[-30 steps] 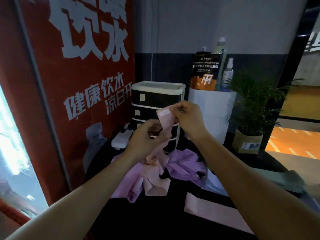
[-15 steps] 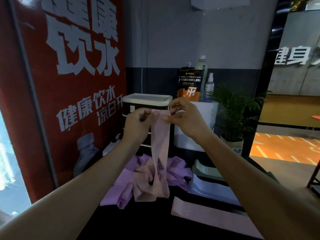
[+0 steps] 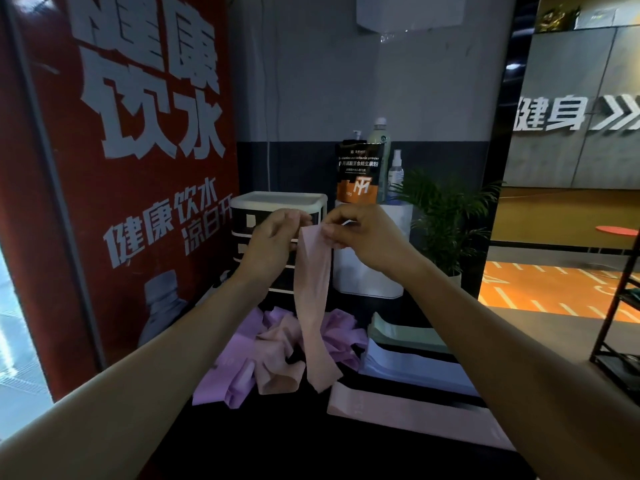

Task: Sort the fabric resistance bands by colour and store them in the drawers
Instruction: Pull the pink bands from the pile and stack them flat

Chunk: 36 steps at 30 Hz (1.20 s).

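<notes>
— What do your hands hold?

— My left hand (image 3: 273, 244) and my right hand (image 3: 363, 237) both pinch the top edge of one pink band (image 3: 313, 306). It hangs down in front of the drawer unit (image 3: 277, 202), and its lower end reaches the bench (image 3: 277, 445).

— Where are the other bands?

— A heap of purple bands (image 3: 225, 372) lies on the bench in front of the drawer unit, with another pink one (image 3: 277, 358) mixed in it. To the right of the heap are flat stacks: a green stack (image 3: 398, 336) and a pale blue stack (image 3: 408, 367). A flat pink band (image 3: 415, 417) lies nearest to me.

— And the drawers?

— I cannot tell if they are open; my hands cover them.
</notes>
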{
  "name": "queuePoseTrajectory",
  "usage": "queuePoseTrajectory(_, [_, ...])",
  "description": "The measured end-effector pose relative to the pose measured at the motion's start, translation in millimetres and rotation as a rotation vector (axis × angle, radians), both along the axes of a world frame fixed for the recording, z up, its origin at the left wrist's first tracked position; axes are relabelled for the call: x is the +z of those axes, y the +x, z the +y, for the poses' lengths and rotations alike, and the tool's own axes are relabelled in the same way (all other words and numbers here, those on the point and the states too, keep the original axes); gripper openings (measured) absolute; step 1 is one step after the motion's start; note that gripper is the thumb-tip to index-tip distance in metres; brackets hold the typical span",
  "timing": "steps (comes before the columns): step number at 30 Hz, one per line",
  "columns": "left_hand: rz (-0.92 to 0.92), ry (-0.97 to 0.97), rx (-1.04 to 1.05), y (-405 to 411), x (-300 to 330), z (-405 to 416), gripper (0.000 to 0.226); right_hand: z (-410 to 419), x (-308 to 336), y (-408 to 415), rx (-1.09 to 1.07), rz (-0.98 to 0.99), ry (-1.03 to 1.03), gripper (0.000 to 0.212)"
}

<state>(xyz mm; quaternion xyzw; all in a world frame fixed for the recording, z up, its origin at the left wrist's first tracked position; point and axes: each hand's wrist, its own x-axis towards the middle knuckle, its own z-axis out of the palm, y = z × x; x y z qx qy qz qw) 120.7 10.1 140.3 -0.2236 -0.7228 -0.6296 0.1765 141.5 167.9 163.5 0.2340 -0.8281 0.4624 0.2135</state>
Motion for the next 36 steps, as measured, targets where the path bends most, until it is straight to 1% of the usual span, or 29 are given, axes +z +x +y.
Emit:
queuePoseTrajectory(2, [-0.131,-0.069,-0.119,2.3,1.0,3.0,0.027,1.4,0.3,5.3,0.077,-0.041,-0.05,0.01])
queuePoseTrajectory(3, [-0.202,-0.07,-0.205,3.7,0.6,4.2,0.026,3.1,0.3,7.8,0.098,-0.053,-0.075,0.011])
queuePoseTrajectory(5, [-0.329,-0.009,-0.398,5.8,-1.4,7.1,0.025,8.9,-0.4,12.9,0.107,-0.061,-0.11,0.011])
queuePoseTrajectory(6, [-0.365,0.007,-0.45,7.3,-2.7,9.0,0.025,12.6,-1.2,15.8,0.11,-0.074,-0.127,0.011])
queuePoseTrajectory(7, [-0.376,-0.001,-0.459,6.9,-4.9,10.5,0.025,15.8,-2.6,18.9,0.119,-0.1,-0.15,0.012])
queuePoseTrajectory(9, [-0.369,-0.054,-0.419,6.0,-9.0,14.8,0.028,20.3,-6.5,23.6,0.128,-0.163,-0.198,0.012])
queuePoseTrajectory(11, [-0.351,-0.119,-0.372,6.4,-13.1,19.3,0.033,21.4,-11.3,24.2,0.106,-0.24,-0.315,0.014])
queuePoseTrajectory(13, [-0.303,-0.18,-0.331,9.0,-16.0,23.3,0.028,20.0,-15.0,25.6,0.035,-0.344,-0.464,0.013])
queuePoseTrajectory(14, [-0.27,-0.206,-0.312,10.4,-17.0,25.2,0.024,19.7,-16.7,26.3,-0.003,-0.396,-0.504,0.014])
queuePoseTrajectory(16, [-0.217,-0.209,-0.282,10.9,-18.8,28.6,0.021,20.5,-21.5,28.1,-0.075,-0.491,-0.456,0.026])
queuePoseTrajectory(17, [-0.193,-0.2,-0.264,11.3,-19.3,29.6,0.02,20.4,-24.7,29.2,-0.103,-0.522,-0.391,0.029])
queuePoseTrajectory(18, [-0.17,-0.199,-0.239,10.8,-19.8,30.0,0.018,19.5,-27.4,30.9,-0.118,-0.53,-0.333,0.026])
queuePoseTrajectory(20, [-0.134,-0.217,-0.215,10.3,-21.7,28.8,0.015,18.6,-31.2,30.9,-0.142,-0.468,-0.268,0.018])
queuePoseTrajectory(23, [-0.143,-0.293,-0.247,12.4,-30.0,24.3,0.003,21.2,-31.8,26.5,-0.231,-0.331,-0.246,0.02])
queuePoseTrajectory(24, [-0.139,-0.355,-0.244,11.9,-36.0,22.9,0.008,23.2,-31.5,25.6,-0.267,-0.311,-0.273,0.023])
queuePoseTrajectory(26, [-0.136,-0.487,-0.22,9.8,-52.3,21.6,0.026,29.0,-32.9,22.6,-0.321,-0.299,-0.358,0.026])
queuePoseTrajectory(27, [-0.154,-0.503,-0.207,9.9,-60.0,20.9,0.03,32.4,-34.7,20.8,-0.343,-0.297,-0.379,0.027])
queuePoseTrajectory(30, [-0.188,-0.478,-0.181,2.7,-77.9,13.8,0.024,45.3,-44.3,16.0,-0.431,-0.289,-0.414,0.021])
queuePoseTrajectory(33, [-0.162,-0.561,-0.19,-4.7,-89.9,3.9,0.026,59.0,-54.2,16.9,-0.527,-0.298,-0.497,0.011])
queuePoseTrajectory(35, [-0.161,-0.615,-0.151,-9.1,-99.2,-0.8,0.018,66.9,-60.5,17.9,-0.567,-0.308,-0.509,0.014])
queuePoseTrajectory(36, [-0.172,-0.637,-0.135,-11.3,-104.3,-2.7,0.019,70.6,-63.9,17.6,-0.584,-0.309,-0.517,0.019])
